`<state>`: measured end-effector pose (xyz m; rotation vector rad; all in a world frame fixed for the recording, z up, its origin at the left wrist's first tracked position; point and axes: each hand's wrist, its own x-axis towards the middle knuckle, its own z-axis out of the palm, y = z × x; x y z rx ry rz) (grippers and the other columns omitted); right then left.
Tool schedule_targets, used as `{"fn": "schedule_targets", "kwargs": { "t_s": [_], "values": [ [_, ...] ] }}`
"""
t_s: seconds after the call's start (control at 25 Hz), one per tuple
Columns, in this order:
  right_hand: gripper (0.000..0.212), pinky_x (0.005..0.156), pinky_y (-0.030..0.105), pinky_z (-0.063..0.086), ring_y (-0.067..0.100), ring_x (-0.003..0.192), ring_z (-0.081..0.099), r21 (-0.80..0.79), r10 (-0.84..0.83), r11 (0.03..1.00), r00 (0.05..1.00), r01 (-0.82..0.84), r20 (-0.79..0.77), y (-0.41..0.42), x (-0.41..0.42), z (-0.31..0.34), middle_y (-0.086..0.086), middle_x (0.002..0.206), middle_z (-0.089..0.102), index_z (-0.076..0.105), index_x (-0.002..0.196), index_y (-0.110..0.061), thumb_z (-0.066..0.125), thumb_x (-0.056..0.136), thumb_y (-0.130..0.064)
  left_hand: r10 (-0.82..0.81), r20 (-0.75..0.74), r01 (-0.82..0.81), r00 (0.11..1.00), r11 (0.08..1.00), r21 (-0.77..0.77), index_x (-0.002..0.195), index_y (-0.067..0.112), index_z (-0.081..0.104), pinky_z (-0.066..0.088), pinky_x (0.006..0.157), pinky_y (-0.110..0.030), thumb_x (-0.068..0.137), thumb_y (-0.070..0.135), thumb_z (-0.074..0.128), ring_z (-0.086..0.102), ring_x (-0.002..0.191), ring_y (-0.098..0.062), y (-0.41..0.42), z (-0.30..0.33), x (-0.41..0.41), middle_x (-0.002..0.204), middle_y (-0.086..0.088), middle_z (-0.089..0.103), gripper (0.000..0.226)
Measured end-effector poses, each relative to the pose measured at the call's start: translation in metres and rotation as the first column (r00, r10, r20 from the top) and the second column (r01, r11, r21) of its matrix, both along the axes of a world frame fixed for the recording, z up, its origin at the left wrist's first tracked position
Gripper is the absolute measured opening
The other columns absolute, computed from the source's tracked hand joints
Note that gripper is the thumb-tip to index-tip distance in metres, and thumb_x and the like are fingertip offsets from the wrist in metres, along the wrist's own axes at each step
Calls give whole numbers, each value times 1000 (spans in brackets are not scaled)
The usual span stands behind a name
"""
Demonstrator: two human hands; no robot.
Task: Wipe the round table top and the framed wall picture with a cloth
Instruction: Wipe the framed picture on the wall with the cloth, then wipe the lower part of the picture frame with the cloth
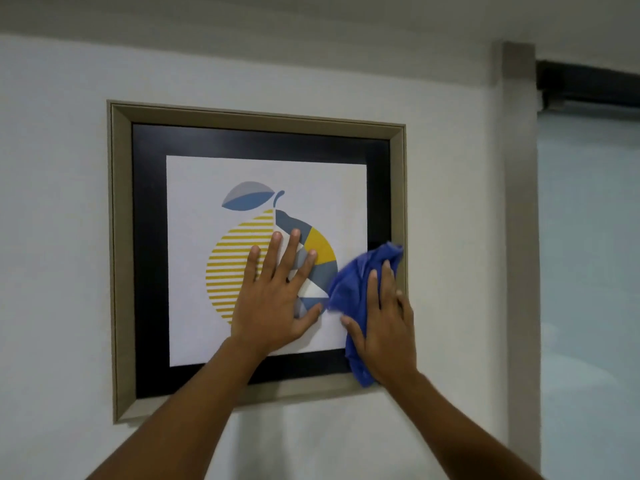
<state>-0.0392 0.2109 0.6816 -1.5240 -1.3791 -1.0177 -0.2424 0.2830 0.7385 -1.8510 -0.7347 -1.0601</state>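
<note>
The framed picture [194, 181] hangs on a white wall, with a beige frame, a black mat and a yellow-and-blue fruit print. My left hand [273, 299] lies flat on the glass over the print, fingers spread, holding nothing. My right hand [384, 327] presses a blue cloth [349, 289] against the lower right part of the picture, where the print meets the black mat and the frame. The cloth bunches above and to the left of the hand. The round table is out of view.
A beige vertical trim [519, 220] runs down the wall right of the picture. Beyond it is a pale frosted glass panel [588, 254] under a dark rail [588, 84]. Bare white wall [55, 237] surrounds the frame on the left and below.
</note>
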Motion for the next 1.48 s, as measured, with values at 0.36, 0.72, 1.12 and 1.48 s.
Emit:
{"fn": "schedule_targets", "kwargs": {
  "t_s": [0.36, 0.72, 1.12, 1.48],
  "values": [
    [58, 111, 27, 24, 20, 132, 49, -216, 151, 967, 987, -134, 63, -76, 50, -84, 10, 158, 32, 31, 151, -6, 41, 101, -34, -259, -287, 151, 922, 924, -350, 161, 19, 2, -2, 122, -61, 91, 81, 22, -9, 156, -31, -49, -94, 58, 170, -12, -5, 96],
    [55, 111, 31, 25, 22, 129, 50, -603, -125, 798, 977, -4, -172, -266, 143, -345, 12, 155, 34, 38, 147, -5, 38, 101, -36, -637, -419, 200, 647, 672, -713, 161, 20, 2, 11, 120, -58, 95, 76, 23, 5, 156, -32, -158, -372, 208, 169, -10, 6, 88],
    [52, 106, 34, 39, 24, 126, 58, -901, -348, 425, 903, -88, -252, -445, 181, -748, 16, 152, 40, 48, 142, -1, 48, 100, -32, -839, -340, -75, 426, 342, -937, 160, 22, 6, 13, 118, -53, 96, 75, 17, 4, 156, -28, -319, -825, 266, 169, -7, 7, 85],
    [72, 117, 36, 20, 21, 152, 7, -956, -396, 155, 872, -248, -290, -452, 183, -816, 7, 165, 2, 15, 157, -12, 22, 102, -57, -790, -510, -264, 340, 441, -858, 159, 24, 18, 14, 121, -59, 103, 54, 16, 9, 155, -33, -339, -875, 282, 169, -9, 9, 64]
  ]
}}
